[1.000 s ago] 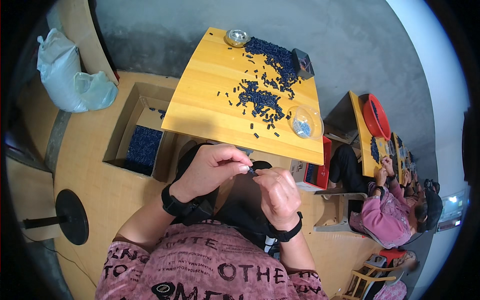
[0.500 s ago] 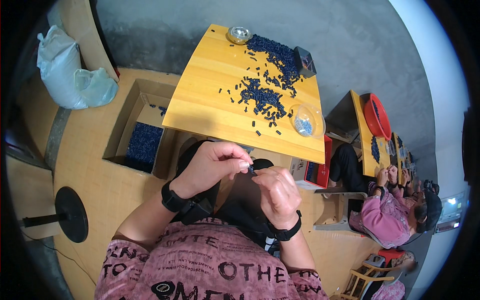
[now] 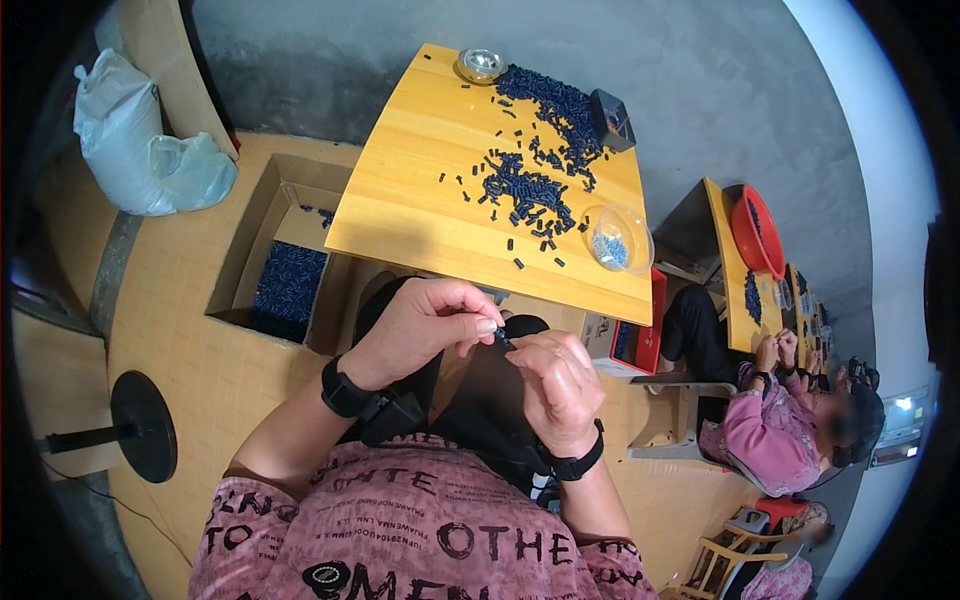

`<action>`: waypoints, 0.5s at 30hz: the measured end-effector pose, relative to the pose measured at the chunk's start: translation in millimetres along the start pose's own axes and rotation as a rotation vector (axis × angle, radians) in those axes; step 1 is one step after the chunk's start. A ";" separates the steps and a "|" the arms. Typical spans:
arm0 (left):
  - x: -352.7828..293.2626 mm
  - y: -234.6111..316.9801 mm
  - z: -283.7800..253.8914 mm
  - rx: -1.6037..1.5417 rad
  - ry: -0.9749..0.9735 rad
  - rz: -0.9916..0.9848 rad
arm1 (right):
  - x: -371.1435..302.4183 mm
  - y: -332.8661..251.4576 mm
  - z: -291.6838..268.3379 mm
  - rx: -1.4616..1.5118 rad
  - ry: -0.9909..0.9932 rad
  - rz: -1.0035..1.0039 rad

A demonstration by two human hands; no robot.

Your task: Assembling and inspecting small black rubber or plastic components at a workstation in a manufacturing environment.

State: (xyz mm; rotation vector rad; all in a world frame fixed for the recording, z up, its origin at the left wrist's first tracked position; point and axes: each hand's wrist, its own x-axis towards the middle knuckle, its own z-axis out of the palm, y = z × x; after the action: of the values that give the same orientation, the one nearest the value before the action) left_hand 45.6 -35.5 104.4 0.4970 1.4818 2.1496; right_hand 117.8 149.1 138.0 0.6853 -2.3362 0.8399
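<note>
Left hand (image 3: 425, 328) grip: pinching small dark piece (image 3: 502, 335) | Right hand (image 3: 556, 385) grip: pinching same piece | Piece: between both hands, before worktop's (image 3: 400, 205) near edge | Writing: large black lettering (image 3: 523, 545), smaller print (image 3: 415, 515), pink shirt (image 3: 385, 540)

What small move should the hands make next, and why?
Perhaps turn the dark part slightly toward the camera: the left hand pinches it, the right hand has its fingertips at it too, and too little of it shows between them to judge its state.
</note>
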 end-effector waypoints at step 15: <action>3.3 -3.5 -6.2 0.181 -0.051 0.005 | 0.5 1.9 0.7 -0.009 -0.093 -0.015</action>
State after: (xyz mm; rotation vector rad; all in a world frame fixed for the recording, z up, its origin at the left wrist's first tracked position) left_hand 40.1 -37.3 99.1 0.6142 1.6563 2.0008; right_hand 116.0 149.7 137.1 0.7517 -2.4133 0.8067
